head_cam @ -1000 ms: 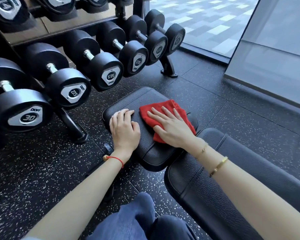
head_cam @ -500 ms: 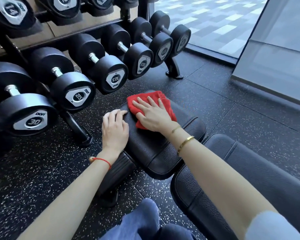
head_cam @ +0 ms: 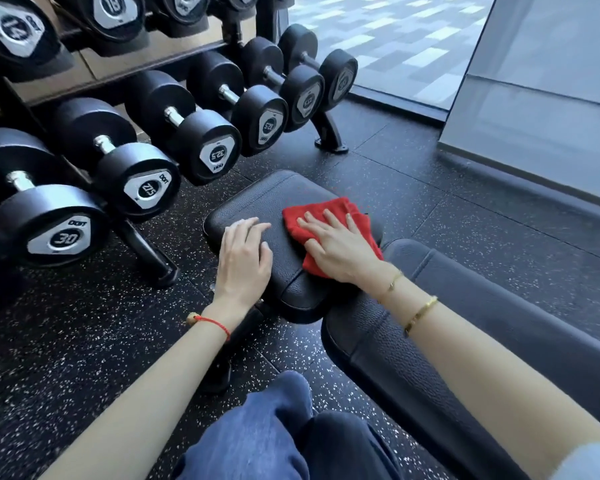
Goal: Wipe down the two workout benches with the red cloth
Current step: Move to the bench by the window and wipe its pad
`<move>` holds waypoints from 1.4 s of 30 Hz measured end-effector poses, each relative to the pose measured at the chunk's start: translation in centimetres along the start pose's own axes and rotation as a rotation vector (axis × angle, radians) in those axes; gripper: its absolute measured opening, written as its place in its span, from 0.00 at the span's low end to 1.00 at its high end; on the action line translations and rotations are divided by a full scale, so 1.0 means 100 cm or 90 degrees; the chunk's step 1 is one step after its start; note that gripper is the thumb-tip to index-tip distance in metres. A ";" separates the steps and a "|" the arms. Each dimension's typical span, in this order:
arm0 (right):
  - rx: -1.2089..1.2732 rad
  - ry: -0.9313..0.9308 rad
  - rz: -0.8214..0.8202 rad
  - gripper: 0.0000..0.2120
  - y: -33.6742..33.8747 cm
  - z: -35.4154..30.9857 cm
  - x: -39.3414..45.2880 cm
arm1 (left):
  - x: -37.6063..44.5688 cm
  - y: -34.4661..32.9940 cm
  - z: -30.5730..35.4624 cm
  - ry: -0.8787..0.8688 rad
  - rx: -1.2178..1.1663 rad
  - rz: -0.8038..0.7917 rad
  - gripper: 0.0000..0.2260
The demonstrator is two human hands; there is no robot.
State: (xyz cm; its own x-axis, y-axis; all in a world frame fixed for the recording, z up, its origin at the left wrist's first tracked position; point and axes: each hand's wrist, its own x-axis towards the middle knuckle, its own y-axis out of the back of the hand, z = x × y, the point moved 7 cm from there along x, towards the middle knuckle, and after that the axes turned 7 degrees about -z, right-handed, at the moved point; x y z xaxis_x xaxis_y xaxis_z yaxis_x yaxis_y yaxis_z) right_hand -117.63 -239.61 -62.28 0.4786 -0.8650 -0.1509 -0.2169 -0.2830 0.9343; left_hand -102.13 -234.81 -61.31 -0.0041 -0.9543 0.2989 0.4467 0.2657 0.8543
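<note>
A black padded workout bench lies in front of me, with a small seat pad (head_cam: 274, 199) and a long back pad (head_cam: 499, 317) running to the lower right. The red cloth (head_cam: 329, 211) is spread on the right half of the seat pad. My right hand (head_cam: 336, 244) presses flat on the cloth with straight, spread fingers. My left hand (head_cam: 245, 258) rests flat on the seat pad's left edge, just left of the cloth, holding nothing. Only this one bench is in view.
A dumbbell rack (head_cam: 146, 247) with several black dumbbells (head_cam: 132, 171) stands close on the left; its feet reach toward the bench. Speckled black rubber floor (head_cam: 66, 341) surrounds the bench. A grey wall panel (head_cam: 534, 133) stands at the right. My knee in blue trousers (head_cam: 278, 427) is below.
My right hand slid the red cloth from the seat pad's far left part back toward its near right side. My left hand stayed on the pad's left edge.
</note>
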 end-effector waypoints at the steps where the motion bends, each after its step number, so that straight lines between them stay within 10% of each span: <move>1: -0.006 0.026 -0.005 0.25 -0.005 -0.004 -0.015 | -0.001 0.000 0.005 -0.011 -0.005 0.003 0.15; 16: -0.043 -0.242 0.093 0.26 0.008 0.087 -0.108 | -0.014 -0.049 0.075 -0.113 -0.024 -0.035 0.12; 25: -0.063 -0.079 0.068 0.27 -0.022 0.025 -0.144 | -0.017 -0.054 0.072 -0.097 0.008 -0.019 0.13; 36: -0.039 -0.257 0.083 0.27 0.009 0.105 -0.132 | -0.021 -0.055 0.075 -0.099 0.030 -0.023 0.15; 42: -0.069 -0.133 0.070 0.27 -0.011 0.056 -0.153 | -0.021 -0.056 0.075 -0.101 0.029 -0.012 0.15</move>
State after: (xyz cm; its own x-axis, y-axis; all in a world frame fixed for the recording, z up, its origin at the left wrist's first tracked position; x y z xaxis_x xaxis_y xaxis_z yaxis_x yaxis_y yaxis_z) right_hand -129.45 -228.39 -62.81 0.2693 -0.9579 -0.1000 -0.1595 -0.1467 0.9762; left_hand -111.32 -233.22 -63.54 -0.1556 -0.9265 0.3427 0.4048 0.2566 0.8777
